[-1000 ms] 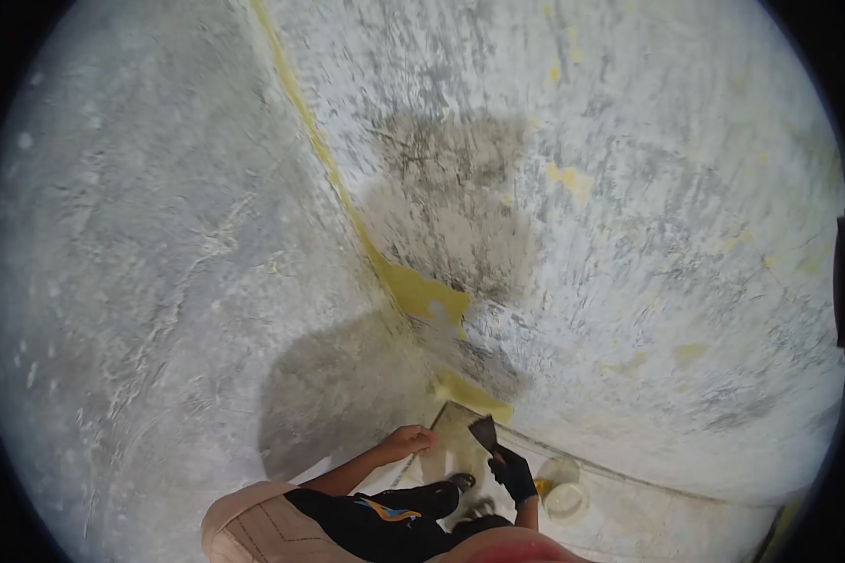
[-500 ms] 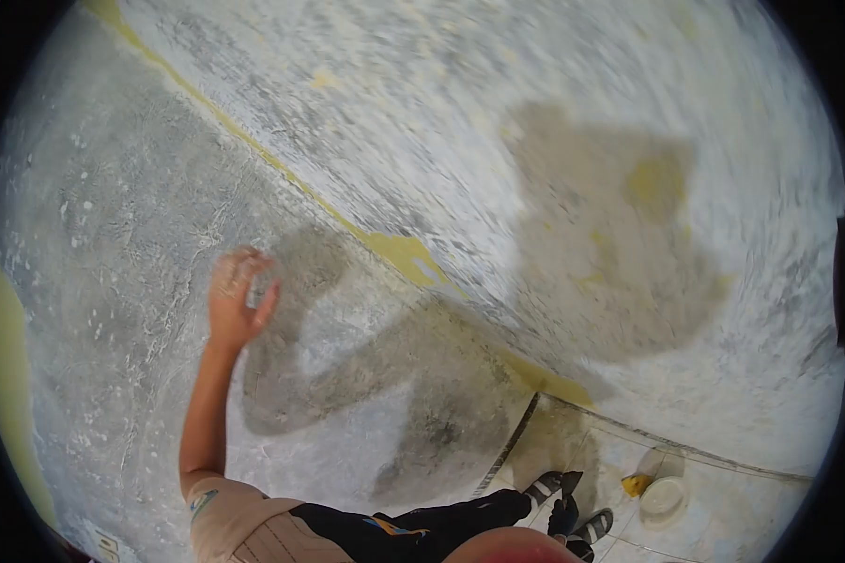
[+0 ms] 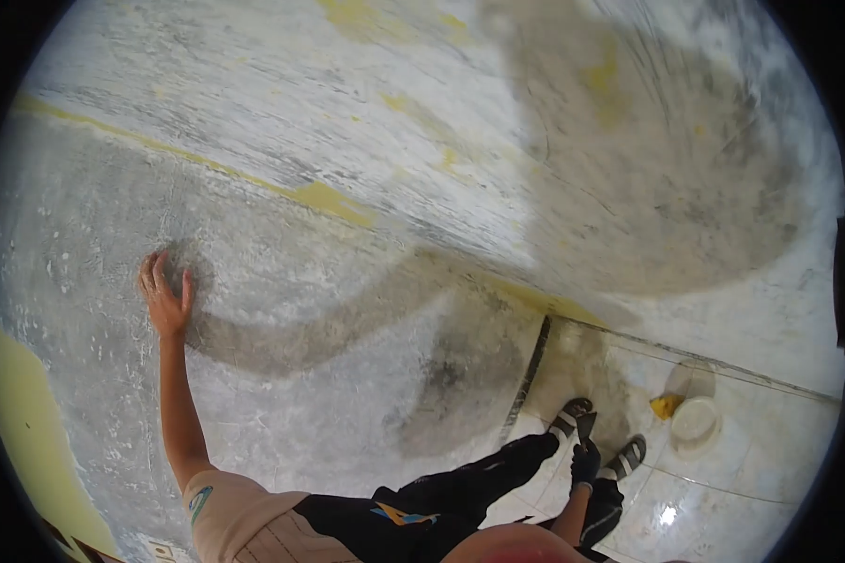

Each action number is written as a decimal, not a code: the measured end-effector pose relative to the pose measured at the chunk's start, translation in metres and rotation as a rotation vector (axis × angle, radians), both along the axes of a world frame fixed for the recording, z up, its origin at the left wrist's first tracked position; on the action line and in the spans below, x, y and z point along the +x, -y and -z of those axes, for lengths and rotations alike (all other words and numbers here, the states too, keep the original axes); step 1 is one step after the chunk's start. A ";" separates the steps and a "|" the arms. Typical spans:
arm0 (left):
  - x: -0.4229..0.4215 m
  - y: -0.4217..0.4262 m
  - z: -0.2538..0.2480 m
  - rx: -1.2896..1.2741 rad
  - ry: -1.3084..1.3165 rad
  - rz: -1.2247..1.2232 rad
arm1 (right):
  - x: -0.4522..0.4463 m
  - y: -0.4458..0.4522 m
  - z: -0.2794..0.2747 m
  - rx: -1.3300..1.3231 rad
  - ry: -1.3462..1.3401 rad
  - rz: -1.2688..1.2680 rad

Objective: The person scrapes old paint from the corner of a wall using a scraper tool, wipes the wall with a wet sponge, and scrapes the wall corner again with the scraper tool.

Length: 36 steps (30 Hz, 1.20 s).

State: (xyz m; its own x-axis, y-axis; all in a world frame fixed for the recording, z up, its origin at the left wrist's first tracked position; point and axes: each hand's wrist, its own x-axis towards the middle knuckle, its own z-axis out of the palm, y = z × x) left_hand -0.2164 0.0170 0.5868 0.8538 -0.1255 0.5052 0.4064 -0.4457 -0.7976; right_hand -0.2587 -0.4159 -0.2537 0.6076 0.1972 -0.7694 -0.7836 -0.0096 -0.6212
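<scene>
Bare and with its fingers spread, my left hand (image 3: 166, 296) is at the grey scraped wall (image 3: 244, 413) on the left, its fingertips against or very near the surface. My right hand (image 3: 585, 464), in a dark glove, hangs low near my feet, closed around a scraper (image 3: 586, 428) whose dark blade points up and away from me. A yellow strip (image 3: 333, 202) runs along the corner between the grey wall and the whiter, patchy wall (image 3: 441, 122).
On the tiled floor (image 3: 723, 488), right of my sandalled feet, stand a white bucket (image 3: 695, 419) and a yellow object (image 3: 666, 405) beside it. Yellow-green paint (image 3: 19, 403) covers the far left wall edge. Shadows fall on both walls.
My left arm has stretched out to the left from near my body to the grey wall, fingers spreading. My right hand has lowered with the scraper. The view has turned left.
</scene>
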 end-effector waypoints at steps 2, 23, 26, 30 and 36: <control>0.002 -0.003 -0.006 -0.037 -0.006 0.020 | -0.032 -0.015 0.055 -0.235 0.229 -0.089; -0.061 0.154 0.171 -1.270 0.286 0.307 | 0.196 -0.007 -0.502 -0.043 1.158 -0.388; -0.027 0.180 0.219 -1.500 0.291 0.386 | 0.206 -0.005 -0.518 0.055 0.864 -0.338; 0.020 0.212 0.248 -1.838 0.271 0.510 | 0.207 -0.013 -0.556 -0.050 0.866 -0.333; 0.077 0.210 0.241 -2.061 0.371 0.802 | 0.222 -0.072 -0.610 -0.347 1.230 -0.533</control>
